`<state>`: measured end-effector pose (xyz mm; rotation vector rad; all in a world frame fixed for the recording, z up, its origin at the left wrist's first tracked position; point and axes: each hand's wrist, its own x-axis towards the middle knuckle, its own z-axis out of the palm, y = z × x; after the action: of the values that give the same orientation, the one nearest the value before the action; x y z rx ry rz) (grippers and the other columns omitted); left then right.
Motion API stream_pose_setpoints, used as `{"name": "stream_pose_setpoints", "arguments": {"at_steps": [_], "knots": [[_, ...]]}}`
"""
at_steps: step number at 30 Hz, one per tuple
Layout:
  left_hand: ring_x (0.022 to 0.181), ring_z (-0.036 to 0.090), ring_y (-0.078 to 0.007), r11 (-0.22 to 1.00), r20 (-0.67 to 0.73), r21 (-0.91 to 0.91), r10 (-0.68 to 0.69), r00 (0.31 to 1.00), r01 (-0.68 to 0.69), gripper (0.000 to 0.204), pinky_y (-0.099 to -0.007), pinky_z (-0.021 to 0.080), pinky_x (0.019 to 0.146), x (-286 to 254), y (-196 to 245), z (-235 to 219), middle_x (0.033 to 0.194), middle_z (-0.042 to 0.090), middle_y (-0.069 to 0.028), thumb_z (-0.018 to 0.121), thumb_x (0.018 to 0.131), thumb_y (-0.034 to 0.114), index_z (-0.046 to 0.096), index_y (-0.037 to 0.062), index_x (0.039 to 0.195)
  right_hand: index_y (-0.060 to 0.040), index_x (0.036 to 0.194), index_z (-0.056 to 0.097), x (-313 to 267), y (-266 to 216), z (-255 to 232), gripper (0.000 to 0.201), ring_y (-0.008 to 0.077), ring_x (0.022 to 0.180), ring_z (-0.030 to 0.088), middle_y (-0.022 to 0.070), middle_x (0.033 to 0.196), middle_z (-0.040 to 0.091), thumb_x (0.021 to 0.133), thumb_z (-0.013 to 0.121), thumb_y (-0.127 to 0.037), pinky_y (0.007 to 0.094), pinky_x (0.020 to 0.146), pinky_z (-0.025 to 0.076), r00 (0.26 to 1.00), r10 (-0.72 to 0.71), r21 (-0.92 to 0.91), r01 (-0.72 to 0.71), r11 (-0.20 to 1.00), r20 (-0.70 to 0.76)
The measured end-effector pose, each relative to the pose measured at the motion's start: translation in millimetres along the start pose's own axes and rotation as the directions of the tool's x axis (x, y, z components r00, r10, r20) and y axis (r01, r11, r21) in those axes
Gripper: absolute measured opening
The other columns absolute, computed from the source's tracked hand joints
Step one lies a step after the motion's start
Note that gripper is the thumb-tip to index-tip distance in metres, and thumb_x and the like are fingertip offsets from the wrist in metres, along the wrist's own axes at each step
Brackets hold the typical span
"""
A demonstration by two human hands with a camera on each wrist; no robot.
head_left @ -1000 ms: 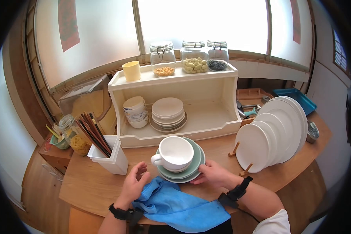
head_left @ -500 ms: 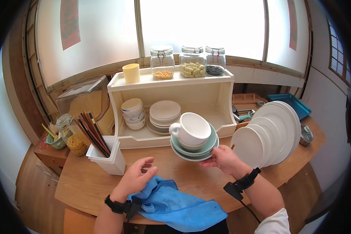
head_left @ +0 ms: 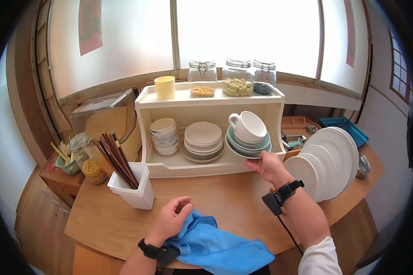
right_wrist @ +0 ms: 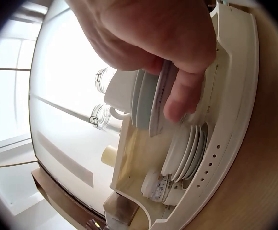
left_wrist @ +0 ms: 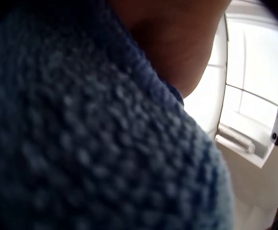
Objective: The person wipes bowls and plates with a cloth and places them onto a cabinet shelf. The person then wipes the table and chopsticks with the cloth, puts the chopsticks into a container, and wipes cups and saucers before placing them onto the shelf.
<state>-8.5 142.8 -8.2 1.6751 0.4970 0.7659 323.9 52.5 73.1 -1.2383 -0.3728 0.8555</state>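
My right hand [head_left: 270, 167] grips the rim of a small stack of green saucers [head_left: 235, 143], thumb above and fingers beneath in the right wrist view. On top of the stack sits a white cup [head_left: 251, 127], its handle to the left. Stack and cup are tilted, held at the right part of the white shelf unit [head_left: 202, 171]. To their left on the shelf stand a pile of plates [head_left: 203, 133] and a pile of bowls [head_left: 164, 138]. My left hand [head_left: 170, 220] lies beside a crumpled blue cloth [head_left: 222, 247], fingers loosely bent. Cloth fills much of the left wrist view.
Large white plates [head_left: 328, 160] stand in a rack on the right. A white holder [head_left: 135, 195] with chopsticks [head_left: 117, 158] is at the left. Glass jars [head_left: 237, 80] and a yellow cup [head_left: 164, 88] top the shelf unit. A blue tray [head_left: 346, 128] lies at the back right.
My right hand has lifted the saucers and cup off the table and carried them forward and right to the shelf. My left hand stays by the cloth, its fingers more bent.
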Motion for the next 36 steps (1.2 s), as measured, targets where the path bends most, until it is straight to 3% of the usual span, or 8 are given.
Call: {"name": "stream_pose_setpoints", "arguments": {"at_steps": [7,9,12,18,26,28,36], "knots": [[0.096,0.064,-0.0138,0.998,0.031,0.031,-0.059,0.998,0.058,0.034,-0.0272,0.051,0.086,0,-7,-1,0.104,0.069,-0.0107,0.061,0.097,0.017,0.056,-0.0041,0.122,0.0131,0.124,0.041,55,13,13,0.033,0.0319,0.098,0.064,0.0229,0.116,0.056,0.096,0.033,-0.003,0.0413,0.084,0.061,0.993,-0.097,0.144,0.105,0.984,-0.061],[0.088,0.066,-0.0146,0.997,0.009,0.075,-0.027,1.0,0.026,0.038,-0.0278,0.053,0.08,-2,-6,-2,0.1,0.069,-0.0101,0.066,0.094,0.024,0.061,-0.0023,0.12,0.0091,0.126,0.043,72,18,14,0.034,0.031,0.098,0.064,0.0213,0.117,0.057,0.096,0.033,-0.001,0.0422,0.084,0.061,0.988,-0.076,0.17,0.098,0.981,-0.135],[0.089,0.067,-0.0167,0.992,0.024,0.124,-0.033,0.999,0.03,0.039,-0.029,0.054,0.079,-3,0,-3,0.1,0.07,-0.0122,0.066,0.094,0.026,0.061,-0.0025,0.12,0.0069,0.127,0.044,92,25,11,0.036,0.0305,0.097,0.064,0.0203,0.118,0.058,0.095,0.032,0.001,0.0422,0.082,0.062,0.981,-0.121,0.174,0.147,0.974,-0.152],[0.09,0.069,-0.0217,0.977,0.074,0.215,-0.02,0.997,0.003,0.039,-0.0318,0.055,0.079,-3,4,-4,0.102,0.07,-0.0169,0.065,0.093,0.027,0.062,-0.003,0.119,0.0048,0.129,0.044,117,35,2,0.041,0.0313,0.1,0.064,0.0189,0.119,0.058,0.091,0.029,0.006,0.0434,0.083,0.061,0.979,-0.083,0.19,0.118,0.975,-0.185],[0.093,0.068,-0.0244,0.966,0.124,0.259,-0.056,0.991,0.023,0.038,-0.0333,0.054,0.083,-4,17,-6,0.104,0.07,-0.0156,0.066,0.092,0.026,0.062,-0.0013,0.119,-0.0012,0.131,0.045,134,37,-1,0.045,0.0321,0.102,0.064,0.017,0.122,0.058,0.092,0.027,0.009,0.0425,0.08,0.062,0.979,-0.045,0.168,0.08,0.983,-0.2],[0.094,0.068,-0.025,0.965,0.124,0.262,-0.061,0.99,0.027,0.038,-0.0336,0.054,0.084,-4,16,-6,0.104,0.07,-0.0152,0.066,0.092,0.026,0.063,-0.0008,0.119,-0.006,0.132,0.046,133,35,3,0.044,0.0293,0.108,0.062,0.0149,0.126,0.057,0.095,0.028,0.008,0.0443,0.087,0.06,0.977,-0.028,0.156,0.062,0.986,-0.21],[0.096,0.067,-0.029,0.937,0.182,0.347,-0.013,0.983,-0.052,0.038,-0.0353,0.053,0.084,-3,15,-8,0.105,0.069,-0.0161,0.065,0.091,0.027,0.063,-0.0009,0.117,-0.0038,0.131,0.046,136,39,8,0.044,0.031,0.108,0.061,0.0167,0.125,0.056,0.093,0.028,0.01,0.0457,0.088,0.059,0.98,-0.032,0.181,0.068,0.981,-0.197]]}}
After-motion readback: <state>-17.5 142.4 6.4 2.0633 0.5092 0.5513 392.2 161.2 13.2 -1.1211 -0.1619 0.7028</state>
